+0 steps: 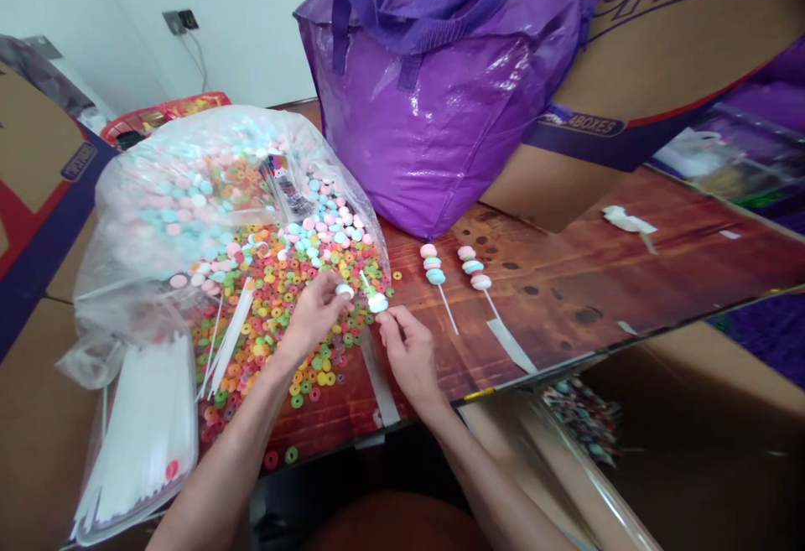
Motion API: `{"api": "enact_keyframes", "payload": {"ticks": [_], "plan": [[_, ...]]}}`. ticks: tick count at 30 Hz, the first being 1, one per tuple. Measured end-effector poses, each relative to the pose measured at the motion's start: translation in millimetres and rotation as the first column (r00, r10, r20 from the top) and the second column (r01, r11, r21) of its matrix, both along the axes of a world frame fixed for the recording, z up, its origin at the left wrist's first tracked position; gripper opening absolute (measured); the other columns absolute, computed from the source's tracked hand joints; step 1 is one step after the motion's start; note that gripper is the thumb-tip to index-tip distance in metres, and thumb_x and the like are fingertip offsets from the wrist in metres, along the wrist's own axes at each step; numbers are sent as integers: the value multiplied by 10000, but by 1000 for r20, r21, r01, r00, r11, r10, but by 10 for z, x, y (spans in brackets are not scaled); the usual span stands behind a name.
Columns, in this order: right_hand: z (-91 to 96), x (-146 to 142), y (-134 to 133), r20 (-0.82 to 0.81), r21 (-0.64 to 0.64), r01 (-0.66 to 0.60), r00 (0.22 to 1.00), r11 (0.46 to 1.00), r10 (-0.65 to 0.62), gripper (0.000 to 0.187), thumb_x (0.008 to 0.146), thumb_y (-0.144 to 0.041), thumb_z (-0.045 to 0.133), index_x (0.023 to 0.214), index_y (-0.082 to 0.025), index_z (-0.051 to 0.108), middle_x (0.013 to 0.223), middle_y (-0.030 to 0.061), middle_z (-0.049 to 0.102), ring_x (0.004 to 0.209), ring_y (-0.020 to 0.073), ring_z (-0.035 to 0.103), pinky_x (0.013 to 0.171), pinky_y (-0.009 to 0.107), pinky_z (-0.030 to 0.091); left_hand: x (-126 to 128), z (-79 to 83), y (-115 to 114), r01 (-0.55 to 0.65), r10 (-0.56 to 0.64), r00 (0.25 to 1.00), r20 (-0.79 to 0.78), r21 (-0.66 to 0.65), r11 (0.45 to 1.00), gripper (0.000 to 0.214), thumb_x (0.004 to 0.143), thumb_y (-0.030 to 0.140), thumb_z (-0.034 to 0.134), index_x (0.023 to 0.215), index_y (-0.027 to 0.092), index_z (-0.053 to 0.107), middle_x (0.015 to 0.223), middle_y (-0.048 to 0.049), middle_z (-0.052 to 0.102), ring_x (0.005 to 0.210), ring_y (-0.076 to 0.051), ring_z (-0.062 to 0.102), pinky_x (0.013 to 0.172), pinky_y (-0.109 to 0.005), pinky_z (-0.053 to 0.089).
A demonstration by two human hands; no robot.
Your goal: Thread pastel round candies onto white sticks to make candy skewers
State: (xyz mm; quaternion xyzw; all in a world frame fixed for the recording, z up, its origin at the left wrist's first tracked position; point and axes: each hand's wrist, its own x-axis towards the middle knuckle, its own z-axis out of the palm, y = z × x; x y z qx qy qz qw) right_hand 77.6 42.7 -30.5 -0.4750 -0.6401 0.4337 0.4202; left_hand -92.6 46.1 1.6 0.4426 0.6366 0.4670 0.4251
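L hand (314,309) pinching white candy (344,291) btwn thumb & fingers, above candy rings (264,341) spread to tabletop's (541,308) front edge; R hand (410,354) gripping part-filled skewer (377,304) nr its lower end, pale candy + green on it, bare tip up, just beside white candy; 2 loaded skewers (433,265) lying to R, btwn purple bag (433,132) & front edge; stick pack (148,425) at front L corner; loose sticks (231,337) atop rings; big clear bag (119,224) w/ pastel candies behind, twd back edge.
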Motion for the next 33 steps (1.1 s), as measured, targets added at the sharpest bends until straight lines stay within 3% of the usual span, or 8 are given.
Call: {"api": "enact_keyframes", "payload": {"ticks": [2, 4, 9, 14, 17, 22, 28, 33], "plan": [[36, -9, -55, 20, 31, -50, 999, 998, 50, 287, 974, -347, 470, 748, -191, 558, 619, -43, 467, 570, 110, 423, 573, 230, 332, -84, -3, -92, -90, 85, 963, 257, 8, 996, 317, 753, 338, 738, 996, 183, 606, 906, -24, 691, 746, -157, 686, 687, -267, 497], [72, -30, -112, 46, 69, -106, 994, 992, 103, 278, 978, -327, 469, 754, -189, 561, 615, -44, 464, 559, 107, 422, 571, 229, 329, -137, 3, -180, -171, 160, 913, 375, -6, 985, 448, 669, 380, 819, 1031, 171, 659, 956, -43, 726, 798, -167, 703, 726, -269, 504], [114, -119, -211, 110, 159, -177, 981, 971, 160, 261, 983, -290, 460, 777, -185, 583, 606, -43, 444, 532, 105, 401, 548, 234, 307, -133, 30, -304, -271, 250, 836, 489, -29, 962, 480, 576, 387, 890, 968, 170, 718, 943, -45, 759, 873, -196, 725, 826, -298, 516], [107, -159, -233, 137, 155, -200, 974, 967, 180, 270, 985, -285, 444, 778, -186, 585, 598, -38, 444, 528, 110, 394, 538, 237, 303, -100, 8, -329, -308, 255, 817, 517, 16, 951, 463, 585, 368, 890, 968, 178, 712, 935, -39, 759, 875, -210, 737, 855, -325, 533], [120, -146, -220, 159, 147, -238, 964, 960, 215, 283, 981, -286, 436, 749, -189, 565, 592, -40, 425, 525, 110, 392, 538, 239, 299, -109, -50, -338, -322, 254, 847, 467, 71, 944, 429, 618, 358, 863, 978, 175, 717, 918, -34, 754, 863, -206, 731, 849, -329, 542], [171, -140, -182, 197, 78, -303, 939, 950, 283, 306, 963, -300, 439, 684, -201, 514, 564, -46, 404, 503, 110, 383, 523, 246, 281, -101, -167, -375, -336, 303, 934, 191, 175, 925, 288, 725, 312, 762, 976, 173, 744, 992, -56, 751, 921, -203, 696, 908, -354, 532], [175, -249, -230, 130, 17, -258, 959, 966, 254, 297, 948, -323, 440, 678, -213, 494, 552, -42, 433, 502, 119, 403, 509, 245, 287, 5, -172, -423, -279, 323, 937, -130, 279, 919, 235, 857, 272, 638, 1053, 223, 756, 1059, -63, 722, 973, -195, 667, 908, -341, 526], [135, -291, -249, 69, -2, -226, 972, 974, 226, 291, 942, -321, 442, 678, -210, 494, 562, -42, 435, 508, 114, 392, 501, 235, 294, 51, -156, -388, -193, 245, 957, -157, 285, 939, 230, 897, 292, 597, 1040, 236, 768, 1071, -63, 723, 1023, -200, 659, 924, -336, 522]]}}
